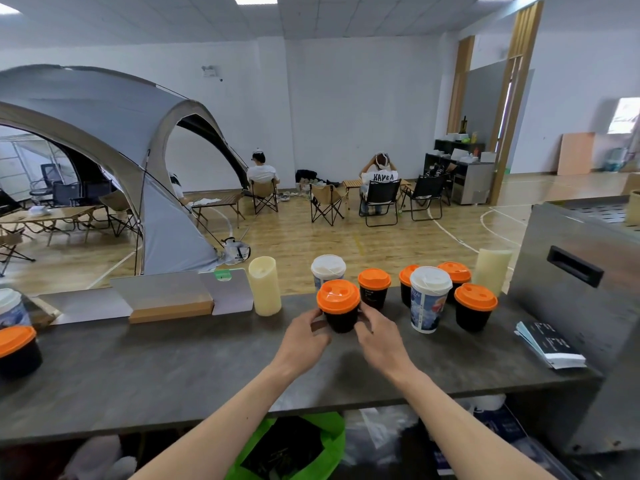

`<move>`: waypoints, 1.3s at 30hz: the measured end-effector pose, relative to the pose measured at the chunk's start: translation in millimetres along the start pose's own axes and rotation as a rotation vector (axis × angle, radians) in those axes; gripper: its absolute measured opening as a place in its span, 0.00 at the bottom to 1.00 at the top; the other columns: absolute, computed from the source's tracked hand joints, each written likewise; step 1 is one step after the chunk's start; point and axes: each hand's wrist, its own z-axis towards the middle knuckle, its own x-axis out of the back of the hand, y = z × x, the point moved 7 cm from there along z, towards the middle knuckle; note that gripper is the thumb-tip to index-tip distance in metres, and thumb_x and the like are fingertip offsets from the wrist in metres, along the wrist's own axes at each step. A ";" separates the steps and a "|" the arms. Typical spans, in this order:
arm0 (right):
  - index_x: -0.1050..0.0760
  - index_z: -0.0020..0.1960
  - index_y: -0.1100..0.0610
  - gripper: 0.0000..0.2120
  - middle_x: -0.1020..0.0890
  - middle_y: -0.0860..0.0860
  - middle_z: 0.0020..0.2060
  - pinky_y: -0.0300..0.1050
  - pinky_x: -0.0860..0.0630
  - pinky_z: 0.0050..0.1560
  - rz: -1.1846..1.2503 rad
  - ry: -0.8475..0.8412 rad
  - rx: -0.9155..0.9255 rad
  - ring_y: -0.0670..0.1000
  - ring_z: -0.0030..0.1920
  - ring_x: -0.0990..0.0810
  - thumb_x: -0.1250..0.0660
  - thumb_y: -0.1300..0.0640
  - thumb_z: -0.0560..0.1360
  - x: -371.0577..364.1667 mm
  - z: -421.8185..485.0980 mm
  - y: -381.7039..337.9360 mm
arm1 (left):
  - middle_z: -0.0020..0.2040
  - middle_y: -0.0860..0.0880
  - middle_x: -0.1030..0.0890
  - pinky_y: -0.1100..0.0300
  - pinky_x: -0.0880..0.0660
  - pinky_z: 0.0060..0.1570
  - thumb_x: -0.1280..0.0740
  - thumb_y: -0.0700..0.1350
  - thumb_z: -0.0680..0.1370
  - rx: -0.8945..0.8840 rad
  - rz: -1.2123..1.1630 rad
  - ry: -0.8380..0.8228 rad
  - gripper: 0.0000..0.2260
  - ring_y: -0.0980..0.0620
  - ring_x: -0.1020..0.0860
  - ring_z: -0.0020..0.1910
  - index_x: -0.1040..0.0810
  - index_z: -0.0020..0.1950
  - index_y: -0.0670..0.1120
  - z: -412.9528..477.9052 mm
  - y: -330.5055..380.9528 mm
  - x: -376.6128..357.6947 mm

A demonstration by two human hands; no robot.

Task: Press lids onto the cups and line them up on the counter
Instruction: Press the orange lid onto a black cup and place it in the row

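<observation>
Gripping a black cup (341, 320) from both sides: left hand (304, 336) curled round its left wall, right hand (379, 336) curled round its right wall, both partly closed and holding nothing else. Apparently resting it on the grey counter (173, 358), near the middle, just in front of the other lidded cups. Already capped with an orange lid (338, 299), seemingly seated all round, though impossible to confirm at the far edge.

To do this step well:
- Keep the base flat on the counter and squeeze only lightly, so as not to buckle the wall.
- Run thumbs round the rim to feel for a full snap.
- Slide rather than lift into line with the neighbours on the right.
- Mind the short orange-lidded cup (374, 289) close behind and the tall printed cup (428, 306) to the right; avoid nudging either.
- Bring in the lone orange-lidded cup (17, 351) from the near left afterwards, well apart from the rest for now.

Of materials:
- Matte black, paper-looking, gently tapered walls.
- Glossy orange plastic lids, round, with a raised rim and shallow dimples on top.
- Blue-and-white print under a white domed lid on the tall cup.
- Dull, mottled, stone-like grey for the counter.
- Waxy cream for two upright cylinders (265, 285) along the far edge.
- Brushed steel for the box (588, 244) at the right.
</observation>
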 end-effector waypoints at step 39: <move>0.27 0.71 0.51 0.22 0.23 0.48 0.66 0.46 0.27 0.63 -0.431 -0.217 0.276 0.49 0.68 0.27 0.36 0.52 0.78 -72.5 35.7 2.8 | 0.60 0.49 0.20 0.52 0.25 0.55 0.38 0.57 0.81 -0.100 1.052 0.261 0.19 0.47 0.22 0.58 0.27 0.69 0.50 20.0 -37.6 50.6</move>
